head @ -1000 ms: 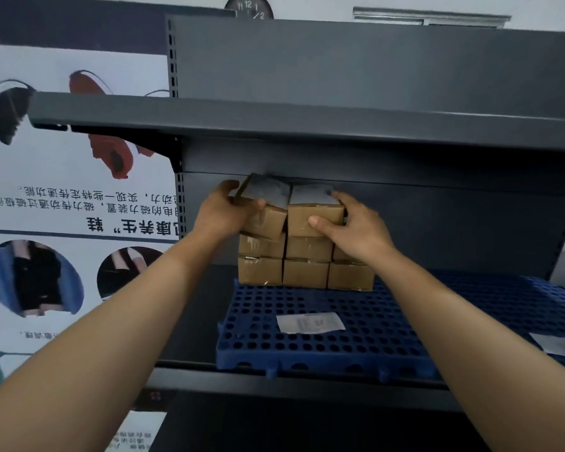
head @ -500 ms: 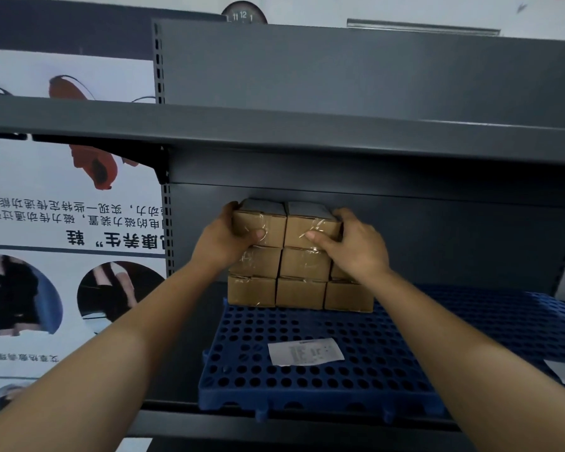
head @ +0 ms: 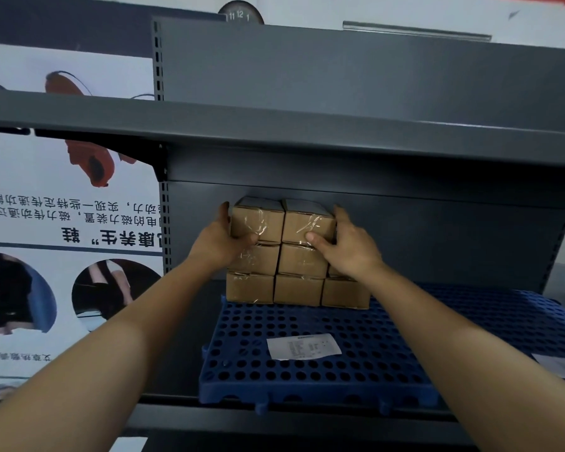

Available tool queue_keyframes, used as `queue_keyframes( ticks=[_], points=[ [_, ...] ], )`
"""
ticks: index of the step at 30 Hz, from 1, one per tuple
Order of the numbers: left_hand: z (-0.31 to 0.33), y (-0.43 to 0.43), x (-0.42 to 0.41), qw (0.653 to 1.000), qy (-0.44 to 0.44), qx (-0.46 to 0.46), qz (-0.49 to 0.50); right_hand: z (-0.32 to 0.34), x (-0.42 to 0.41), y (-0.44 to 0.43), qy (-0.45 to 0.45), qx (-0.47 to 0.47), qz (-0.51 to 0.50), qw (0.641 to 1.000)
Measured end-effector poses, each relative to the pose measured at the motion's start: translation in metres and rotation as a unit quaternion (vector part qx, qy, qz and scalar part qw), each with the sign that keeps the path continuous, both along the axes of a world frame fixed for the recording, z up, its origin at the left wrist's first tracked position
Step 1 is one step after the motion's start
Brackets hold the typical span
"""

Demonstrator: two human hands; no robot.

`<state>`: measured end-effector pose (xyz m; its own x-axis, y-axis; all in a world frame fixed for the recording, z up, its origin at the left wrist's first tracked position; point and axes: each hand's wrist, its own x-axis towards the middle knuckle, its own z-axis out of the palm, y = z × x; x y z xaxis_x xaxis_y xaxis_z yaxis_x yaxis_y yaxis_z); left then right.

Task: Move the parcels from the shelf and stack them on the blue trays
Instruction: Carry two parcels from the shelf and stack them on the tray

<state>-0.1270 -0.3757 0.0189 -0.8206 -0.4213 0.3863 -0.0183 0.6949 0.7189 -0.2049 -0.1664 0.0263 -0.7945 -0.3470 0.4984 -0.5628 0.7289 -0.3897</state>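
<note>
Gripping 1 box each: left hand (head: 219, 246) fingers curl round the top-left parcel (head: 258, 223), thumb on its front; right hand (head: 349, 252) likewise on the top-right parcel (head: 307, 223). Full stack (head: 297, 290) = 8 plain brown boxes showing, rows 3/3/2, at back-left corner of blue tray (head: 307, 380). 1 white slip (head: 304, 345) mid-tray, print too small to read. Clock (head: 240, 13) shows 11, 12, 1.

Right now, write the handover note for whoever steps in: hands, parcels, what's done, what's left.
Left hand grips the top left parcel; right hand grips the top right parcel.
Both sit on the stack, at the back of the blue tray.
Done: three layers stacked, top layer two wide.
Left: let go, then fetch more; none in view.
</note>
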Motion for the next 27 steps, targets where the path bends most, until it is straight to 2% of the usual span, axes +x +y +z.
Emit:
queue_keyframes(
  ticks=[3,6,10,14,20,27],
  points=[
    [0.002,0.002,0.006,0.999,0.011,-0.046,0.012,0.0,0.006,0.003,0.01,-0.005,0.002,1.0],
    [0.006,0.008,0.013,0.989,0.066,-0.129,0.027,-0.002,0.014,0.011,0.053,0.001,0.002,0.999],
    [0.008,0.022,0.019,0.948,0.129,-0.288,0.041,-0.005,0.027,0.027,0.106,0.031,-0.013,0.994],
    [0.003,0.048,0.023,0.907,0.116,-0.404,-0.003,-0.014,0.042,0.048,0.132,0.077,-0.047,0.987],
    [-0.015,0.097,0.032,0.876,0.044,-0.477,-0.064,-0.027,0.071,0.097,0.104,0.164,-0.123,0.973],
    [-0.033,0.17,0.051,0.865,0.0,-0.487,-0.124,-0.035,0.111,0.165,0.02,0.237,-0.185,0.953]
  ],
)
